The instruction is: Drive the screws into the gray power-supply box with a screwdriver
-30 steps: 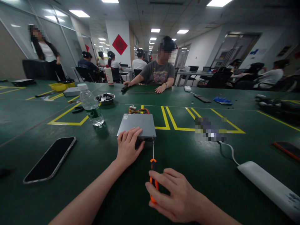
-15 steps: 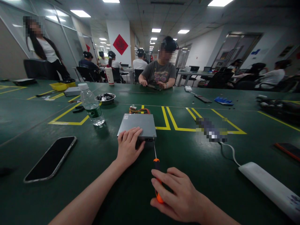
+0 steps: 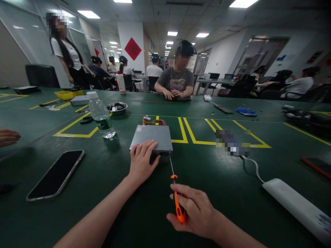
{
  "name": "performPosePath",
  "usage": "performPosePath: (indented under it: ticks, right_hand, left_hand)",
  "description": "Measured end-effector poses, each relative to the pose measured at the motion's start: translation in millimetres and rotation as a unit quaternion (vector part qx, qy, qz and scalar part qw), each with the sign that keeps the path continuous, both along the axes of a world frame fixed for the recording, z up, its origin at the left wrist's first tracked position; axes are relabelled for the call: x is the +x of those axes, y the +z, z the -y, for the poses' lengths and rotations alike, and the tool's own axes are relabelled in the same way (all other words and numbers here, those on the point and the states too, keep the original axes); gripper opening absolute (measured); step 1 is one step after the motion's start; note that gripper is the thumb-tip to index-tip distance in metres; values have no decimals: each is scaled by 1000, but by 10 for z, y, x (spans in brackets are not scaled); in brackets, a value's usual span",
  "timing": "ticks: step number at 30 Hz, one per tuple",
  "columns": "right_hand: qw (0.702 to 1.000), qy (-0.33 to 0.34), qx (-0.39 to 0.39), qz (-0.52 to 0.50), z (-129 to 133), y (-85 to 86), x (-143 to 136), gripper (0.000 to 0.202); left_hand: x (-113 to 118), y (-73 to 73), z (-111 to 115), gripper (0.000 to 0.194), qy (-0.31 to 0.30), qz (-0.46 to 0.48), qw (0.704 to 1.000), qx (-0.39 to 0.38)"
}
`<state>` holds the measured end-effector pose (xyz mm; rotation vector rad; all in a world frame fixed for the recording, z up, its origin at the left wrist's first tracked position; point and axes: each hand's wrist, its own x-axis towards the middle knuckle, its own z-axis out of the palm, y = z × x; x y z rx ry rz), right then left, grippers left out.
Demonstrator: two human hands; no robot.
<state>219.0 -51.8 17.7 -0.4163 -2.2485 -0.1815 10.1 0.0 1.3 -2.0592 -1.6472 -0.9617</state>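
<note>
A grey metal computer power supply (image 3: pixel 154 135) lies flat on the green table, its bundle of coloured wires (image 3: pixel 154 122) at the far side. My left hand (image 3: pixel 143 159) grips its near left part, with the fingers on top and the thumb against the front face. In my right hand (image 3: pixel 192 208) is an orange and black screwdriver (image 3: pixel 178 203), held by its handle between thumb and fingers. Its thin shaft points away from me, and the tip meets the near right corner of the power supply. Whether the tip sits in a screw is too small to tell.
To the left are a phone (image 3: pixel 57 175), a water bottle (image 3: pixel 102 119) and a metal bowl (image 3: pixel 117 108). A white power bank-like block (image 3: pixel 292 203) with a cable lies right. Another person's hand (image 3: pixel 9 137) reaches in at the left edge. A co-worker (image 3: pixel 175 81) sits opposite.
The screwdriver handle has turned and shifted slightly right within my right hand, whose fingers have moved. My left hand stays put. Another person's hand has appeared at the left edge.
</note>
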Motion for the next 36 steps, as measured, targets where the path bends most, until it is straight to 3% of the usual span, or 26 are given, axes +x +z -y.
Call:
performPosePath:
  ticks: [17, 36]
  right_hand:
    - [995, 101, -7, 8, -53, -14, -31, 26]
    - [997, 75, -10, 17, -67, -33, -145, 23]
  left_hand:
    - [0, 1, -1, 41, -4, 9, 1000, 3]
    - [2, 7, 8, 41, -5, 10, 1000, -5]
